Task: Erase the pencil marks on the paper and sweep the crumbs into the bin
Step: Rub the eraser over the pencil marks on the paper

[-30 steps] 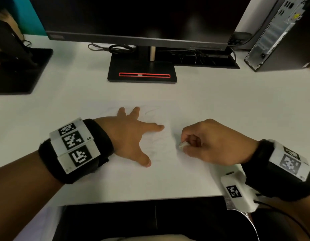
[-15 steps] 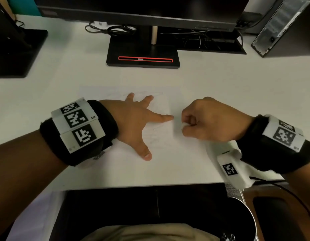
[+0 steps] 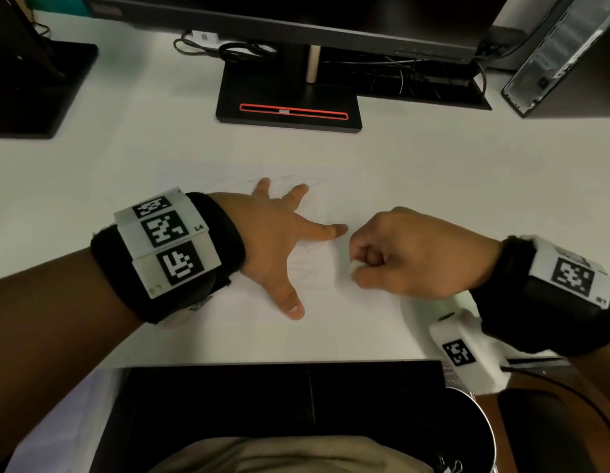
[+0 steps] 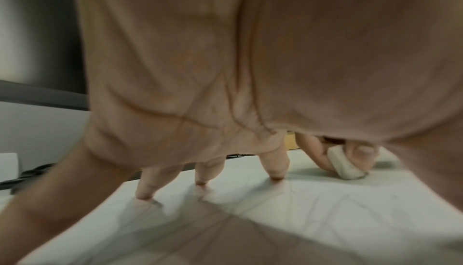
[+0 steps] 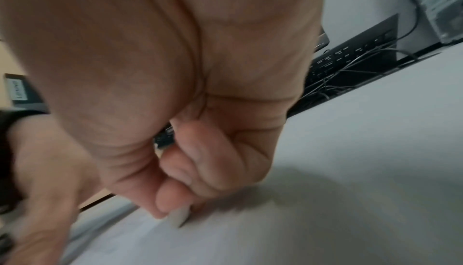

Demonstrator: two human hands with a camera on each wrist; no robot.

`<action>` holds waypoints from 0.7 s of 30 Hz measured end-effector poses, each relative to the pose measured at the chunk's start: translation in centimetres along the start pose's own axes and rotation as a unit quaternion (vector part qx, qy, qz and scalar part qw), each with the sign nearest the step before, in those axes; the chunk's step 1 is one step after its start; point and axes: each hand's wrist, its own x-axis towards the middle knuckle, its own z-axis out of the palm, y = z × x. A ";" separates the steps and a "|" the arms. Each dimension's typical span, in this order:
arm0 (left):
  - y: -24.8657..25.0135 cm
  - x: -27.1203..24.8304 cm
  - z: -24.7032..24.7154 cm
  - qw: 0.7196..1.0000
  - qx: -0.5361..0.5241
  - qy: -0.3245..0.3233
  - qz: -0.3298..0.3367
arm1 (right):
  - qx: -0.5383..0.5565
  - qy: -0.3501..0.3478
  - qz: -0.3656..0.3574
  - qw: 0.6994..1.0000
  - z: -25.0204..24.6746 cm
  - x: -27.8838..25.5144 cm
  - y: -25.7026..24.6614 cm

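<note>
A white sheet of paper (image 3: 228, 175) with faint pencil marks (image 3: 308, 268) lies on the white desk. My left hand (image 3: 279, 240) presses flat on it with fingers spread, fingertips (image 4: 276, 176) down on the sheet. Just to its right, my right hand (image 3: 399, 257) pinches a small white eraser (image 3: 354, 266) between thumb and curled fingers, its tip against the paper. The eraser (image 4: 344, 167) shows beyond my left fingers in the left wrist view, and the eraser (image 5: 179, 217) pokes out below my right thumb in the right wrist view. A round metal bin (image 3: 484, 425) sits below the desk edge at lower right.
A monitor stand (image 3: 290, 97) with cables stands at the back centre. Another black stand (image 3: 34, 87) is at the back left, and a computer tower (image 3: 570, 52) at the back right. The desk's front edge (image 3: 262, 363) runs just below my hands.
My right hand rubbed the eraser up toward my left index finger, then back down and slightly right. My left hand stays pressed on the paper. The head view tilted down a little.
</note>
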 end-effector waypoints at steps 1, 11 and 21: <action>0.0 0.0 0.0 1.000 0.001 -0.001 0.000 | -0.001 0.009 0.015 1.000 -0.4 0.1 0.5; 0.0 0.1 0.1 1.000 0.012 -0.002 -0.001 | -0.002 0.029 0.026 0.999 -0.8 0.7 0.5; 0.0 0.3 0.2 1.000 0.018 -0.001 -0.003 | -0.005 0.038 0.015 0.999 -0.5 0.9 0.2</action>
